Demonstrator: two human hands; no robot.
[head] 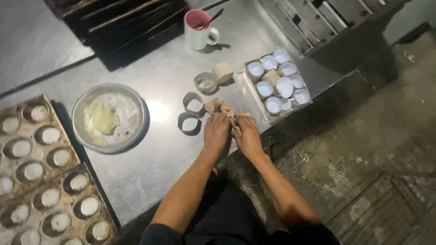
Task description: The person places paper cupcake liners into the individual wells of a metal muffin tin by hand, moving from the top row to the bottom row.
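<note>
My left hand [216,131] and my right hand [248,134] are close together at the edge of a steel table [154,149]. Both grip a crumpled strip of brown paper [220,108] that sticks up beyond the fingers. Just left of the hands lie two paper rings [191,112] on the table. Another curled paper band [213,78] lies further back. To the right sits a clear tray [278,81] of several round white-lined cups.
A metal bowl [110,117] with pale dough and flour stands at the left. Baking trays [43,172] with oval moulds fill the lower left. A white mug [198,29] with a spoon stands at the back, beside dark stacked trays [122,22]. Rough concrete floor [363,145] lies to the right.
</note>
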